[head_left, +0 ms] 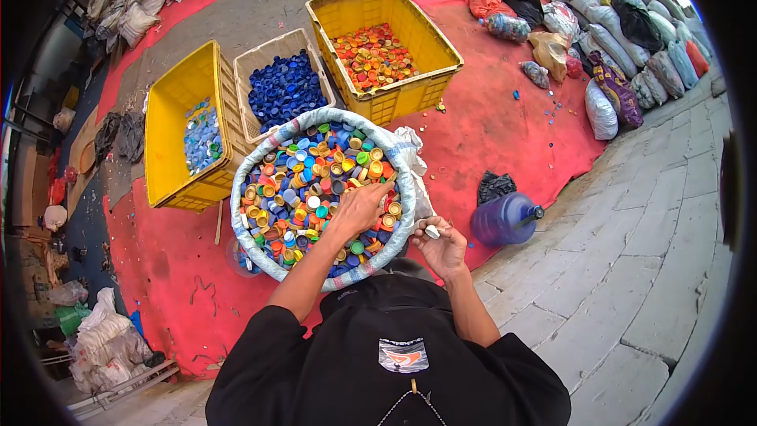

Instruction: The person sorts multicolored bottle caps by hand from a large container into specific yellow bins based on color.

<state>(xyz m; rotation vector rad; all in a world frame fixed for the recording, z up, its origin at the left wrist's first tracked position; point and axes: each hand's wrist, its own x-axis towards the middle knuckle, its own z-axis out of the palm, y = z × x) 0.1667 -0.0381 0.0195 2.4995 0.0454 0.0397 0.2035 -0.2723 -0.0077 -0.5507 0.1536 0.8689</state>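
Observation:
A round sack (247,244) with a thick rolled rim stands in front of me, full of mixed-colour plastic bottle caps (303,189). Over its right side reaches my left hand (359,209), fingers stretched out onto the caps; whether one is between the fingertips is hard to see. Just outside the rim, my right hand (444,249) is closed on a small white bottle cap (432,231), held between thumb and fingers.
Beyond the sack are a yellow crate (158,142) of light-blue caps, a pale crate (244,87) of dark-blue caps and a yellow crate (426,63) of orange caps. A large water jug (501,219) lies at right. Filled bags (607,39) line the low block wall (615,244).

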